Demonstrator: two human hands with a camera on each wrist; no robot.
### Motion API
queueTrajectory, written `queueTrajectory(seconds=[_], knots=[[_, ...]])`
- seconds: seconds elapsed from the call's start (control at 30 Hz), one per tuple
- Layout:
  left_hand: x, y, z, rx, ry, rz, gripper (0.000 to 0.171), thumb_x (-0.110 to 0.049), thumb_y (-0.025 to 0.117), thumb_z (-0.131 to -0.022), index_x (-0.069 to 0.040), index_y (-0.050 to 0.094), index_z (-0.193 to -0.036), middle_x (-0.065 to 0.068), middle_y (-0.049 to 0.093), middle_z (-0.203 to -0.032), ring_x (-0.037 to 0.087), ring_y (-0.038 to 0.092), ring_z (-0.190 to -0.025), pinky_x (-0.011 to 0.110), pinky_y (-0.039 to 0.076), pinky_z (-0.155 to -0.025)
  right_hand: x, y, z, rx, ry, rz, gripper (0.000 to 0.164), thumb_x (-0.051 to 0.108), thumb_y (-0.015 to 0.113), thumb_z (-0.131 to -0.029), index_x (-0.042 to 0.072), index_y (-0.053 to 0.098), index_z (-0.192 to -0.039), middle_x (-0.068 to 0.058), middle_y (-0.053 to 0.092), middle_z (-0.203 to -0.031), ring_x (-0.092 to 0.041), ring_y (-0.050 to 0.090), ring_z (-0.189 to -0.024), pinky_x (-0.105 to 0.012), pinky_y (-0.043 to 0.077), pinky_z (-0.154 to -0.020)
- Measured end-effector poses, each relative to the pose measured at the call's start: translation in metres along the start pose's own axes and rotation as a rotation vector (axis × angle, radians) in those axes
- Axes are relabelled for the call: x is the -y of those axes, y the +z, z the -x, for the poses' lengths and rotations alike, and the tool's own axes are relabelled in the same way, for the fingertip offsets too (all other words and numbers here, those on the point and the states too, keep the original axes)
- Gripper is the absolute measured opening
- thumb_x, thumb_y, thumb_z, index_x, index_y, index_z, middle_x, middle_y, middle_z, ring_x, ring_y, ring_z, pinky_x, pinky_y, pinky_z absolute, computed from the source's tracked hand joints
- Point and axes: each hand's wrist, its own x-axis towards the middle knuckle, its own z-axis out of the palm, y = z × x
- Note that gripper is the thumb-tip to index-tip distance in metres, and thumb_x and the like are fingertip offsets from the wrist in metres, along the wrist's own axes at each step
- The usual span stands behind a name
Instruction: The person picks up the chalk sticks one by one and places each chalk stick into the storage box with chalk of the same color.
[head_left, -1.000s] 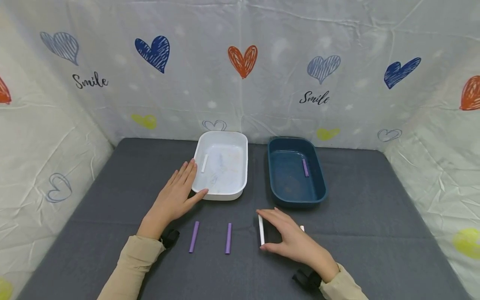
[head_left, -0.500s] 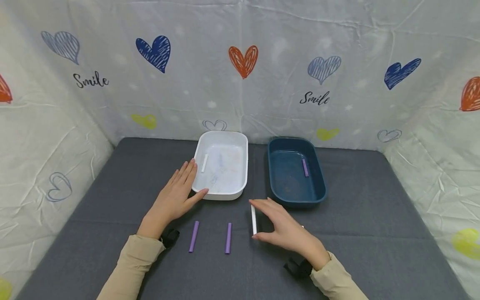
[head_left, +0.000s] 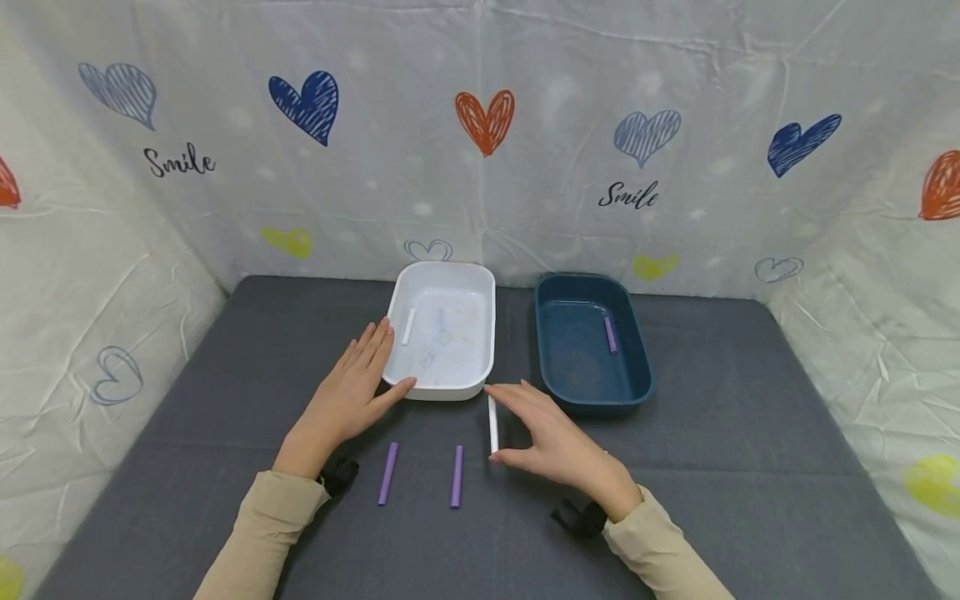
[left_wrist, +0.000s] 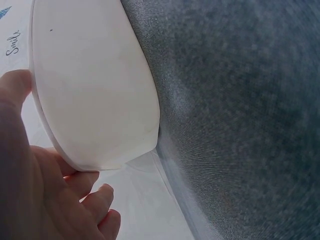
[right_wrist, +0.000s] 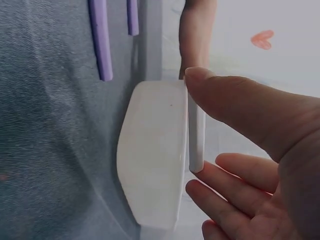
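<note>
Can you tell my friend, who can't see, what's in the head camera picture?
A person's right hand holds a white stick by its ends, and the left hand touches a white tray with another white stick inside. To the right, a dark blue tray holds a purple stick. Two more purple sticks lie on the grey cloth.

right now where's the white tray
In the head view, the white tray, its left rim touched by the left hand, stands left of the blue tray.
</note>
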Motion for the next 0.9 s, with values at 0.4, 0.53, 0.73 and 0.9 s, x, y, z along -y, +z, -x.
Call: queueTrajectory(seconds=[0.4,0.53,0.73,0.9], knots=[[-0.001,0.0,0.0,0.022,-0.011,0.003,0.087,-0.055,0.045,-0.101,0.003,0.012,-0.157,0.017,0.005,-0.165,0.034,0.005,-0.151,0.054,0.012,-0.12,0.001,-0.008,-0.024,0.023,0.003,-0.012,0.079,0.025,0.082,-0.084,0.006,0.043,-0.15,-0.01,0.046,-0.15,-0.031,0.035,-0.142,-0.05,0.023,-0.119],[-0.001,0.0,0.0,0.02,-0.009,0.007,0.087,-0.055,0.046,-0.101,0.003,0.012,-0.157,0.017,0.005,-0.165,0.034,0.005,-0.151,0.054,0.012,-0.12,0.001,-0.011,-0.029,0.042,0.038,-0.025,0.079,0.027,0.08,-0.086,0.007,0.041,-0.151,-0.009,0.044,-0.152,-0.034,0.031,-0.145,-0.053,0.024,-0.118],[0.0,0.0,0.0,0.019,-0.013,0.001,0.088,-0.056,0.046,-0.101,0.003,0.012,-0.157,0.017,0.005,-0.165,0.034,0.006,-0.151,0.055,0.013,-0.12,0.0,-0.015,-0.041,0.051,0.026,-0.04,0.077,0.029,0.078,-0.088,0.006,0.04,-0.151,-0.01,0.043,-0.152,-0.027,0.038,-0.141,-0.049,0.034,-0.114],[0.0,0.0,0.0,0.029,-0.017,0.001,0.088,-0.056,0.046,-0.101,0.002,0.01,-0.157,0.016,0.003,-0.165,0.033,0.004,-0.152,0.055,0.013,-0.12,-0.002,-0.017,-0.053,0.043,0.016,-0.083,0.076,0.028,0.077,-0.088,0.006,0.041,-0.151,-0.009,0.042,-0.153,-0.023,0.039,-0.14,-0.044,0.037,-0.112]])
